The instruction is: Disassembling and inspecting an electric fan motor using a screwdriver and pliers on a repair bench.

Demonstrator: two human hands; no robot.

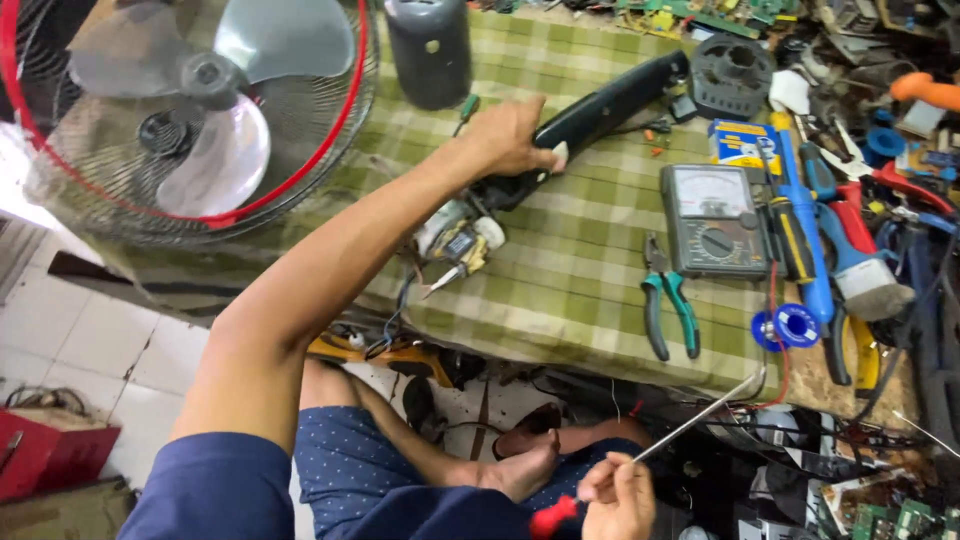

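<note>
We cannot see the black housing's near end under the left hand. The fan and the dark cylinder are cut off by the top edge. The right hand runs off the bottom edge, and the red thing in it is too blurred to name.

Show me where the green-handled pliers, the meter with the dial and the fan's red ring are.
green-handled pliers [668, 300]: head view, on the handles below the pivot.
meter with the dial [714, 220]: head view, on its grey face.
fan's red ring [352, 95]: head view, on its right arc.

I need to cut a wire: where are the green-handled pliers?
In the head view, the pliers lie on the checked cloth, right of centre, just left of the meter.
</note>
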